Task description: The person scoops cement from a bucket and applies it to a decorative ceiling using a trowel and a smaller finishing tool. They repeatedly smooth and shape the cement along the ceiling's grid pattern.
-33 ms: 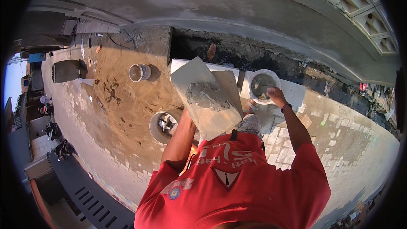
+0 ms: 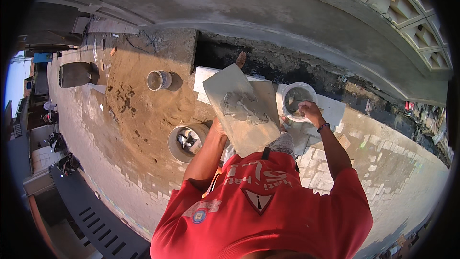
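Note:
My left hand (image 2: pixel 219 127) grips the left edge of a flat rectangular grey board (image 2: pixel 249 134) held tilted in front of my body. Part of that hand is hidden by the board. A patch of wet grey mortar (image 2: pixel 243 108) is smeared across the middle of its upper face. My right hand (image 2: pixel 312 112) is at the near right rim of a white bucket (image 2: pixel 314 94), which has grey mortar inside. Its fingers are curled closed over the opening; what they hold is too dark to make out. Another grey slab (image 2: pixel 266 96) shows behind the board.
An open dark trench (image 2: pixel 218 57) runs along the grey wall (image 2: pixel 268 17). Left of me are a sand heap (image 2: pixel 139 110), a small bucket (image 2: pixel 154 81) and a larger bucket with tools (image 2: pixel 173 148). A black tub (image 2: pixel 74 75) lies farther left; paving covers the right.
The board has shifted slightly to the right with my left hand. My right hand stays at the bucket, with a small change in its pose.

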Motion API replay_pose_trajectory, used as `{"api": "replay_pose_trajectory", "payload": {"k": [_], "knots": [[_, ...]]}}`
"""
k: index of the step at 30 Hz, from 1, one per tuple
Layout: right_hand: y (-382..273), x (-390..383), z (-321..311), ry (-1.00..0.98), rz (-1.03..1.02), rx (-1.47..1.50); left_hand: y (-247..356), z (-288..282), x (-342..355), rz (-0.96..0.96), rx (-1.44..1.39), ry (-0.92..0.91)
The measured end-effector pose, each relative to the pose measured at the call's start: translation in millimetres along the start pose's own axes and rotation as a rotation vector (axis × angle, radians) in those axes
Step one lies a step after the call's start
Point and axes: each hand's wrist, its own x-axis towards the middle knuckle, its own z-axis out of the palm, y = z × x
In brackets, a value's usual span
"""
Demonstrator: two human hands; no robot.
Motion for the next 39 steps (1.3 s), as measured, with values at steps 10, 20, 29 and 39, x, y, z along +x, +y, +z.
{"api": "replay_pose_trajectory", "payload": {"k": [10, 20, 29, 39], "knots": [[-102.6, -138.5, 90.5, -0.149, -0.030, 1.058, -28.9, 57.8, 37.1, -0.083, -0.106, -0.441], [-5.9, -134.2, 108.9, 0.026, -0.339, 0.572, -24.1, 22.3, 13.6, -0.236, 0.144, -0.385], [-135.3, -108.3, 163.0, -0.537, -0.145, 1.284, 20.7, 3.8, 26.3, -0.263, 0.198, -0.382], [-173.1, -103.0, 178.8, -0.553, -0.160, 1.193, 40.7, 24.3, 18.0, -0.078, 0.094, -0.509]]}}
